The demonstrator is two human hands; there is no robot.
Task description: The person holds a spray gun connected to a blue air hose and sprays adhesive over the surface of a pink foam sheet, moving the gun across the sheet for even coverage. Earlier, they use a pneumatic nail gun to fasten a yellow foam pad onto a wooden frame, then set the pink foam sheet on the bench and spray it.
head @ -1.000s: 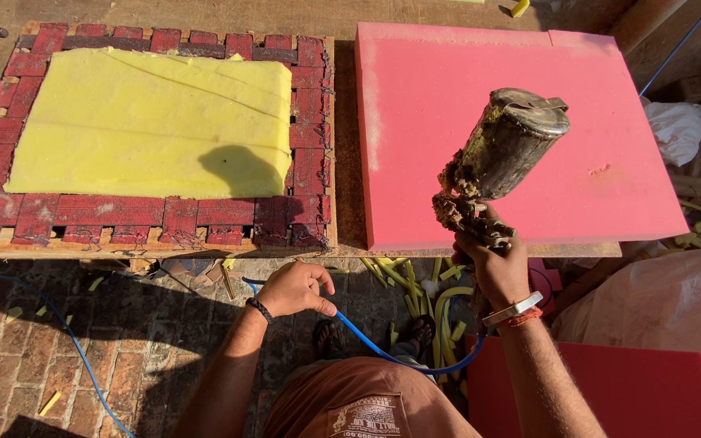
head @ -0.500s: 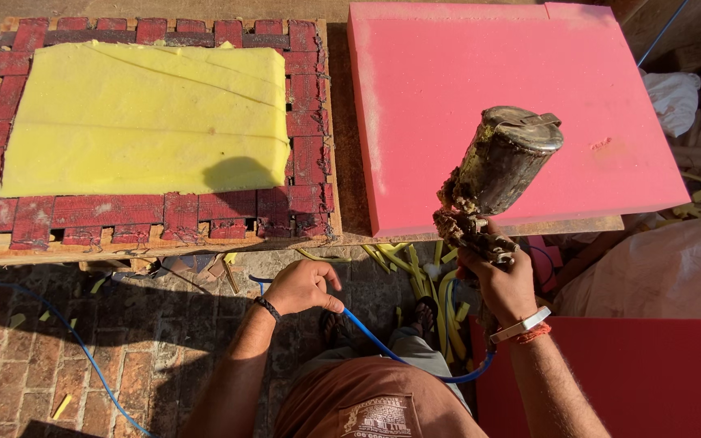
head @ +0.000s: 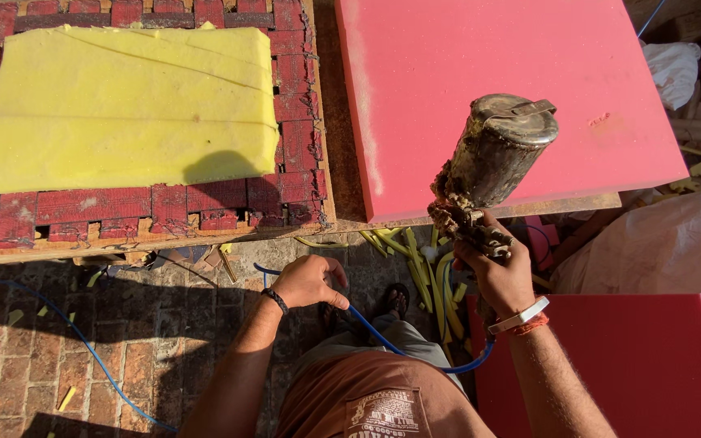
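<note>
Right hand [head: 498, 280] is clenched around the handle of a grimy metal spray gun with a lidded cylindrical cup [head: 490, 166], gun held upright in front of the body, long axis running from the grip up and slightly right, cup end on top and leaning away from the person over the near edge of the large pink foam sheet [head: 505, 97]. A thin blue air hose [head: 383, 334] drops from below the grip and curves left, passing under the left hand [head: 306, 281], which hangs loosely curled, fingers half bent, holding nothing I can make out; it may be brushing the hose, cannot tell. Just below and right of the grip sits a thick pink foam block [head: 610, 365], close to the forearm, tight on that side. Left of the grip is open red brick floor [head: 58, 349] with room to move. Beyond the grip, yellow foam offcut strips [head: 432, 268] litter the ground under the table edge. Far left of the grip, a yellow foam slab [head: 127, 105] lies flat on a red woven-strap wooden frame [head: 294, 122], a narrow gap between it and the pink sheet. Versus half a second ago: gun has come a bit higher and farther over the pink sheet, left hand barely shifted.
</note>
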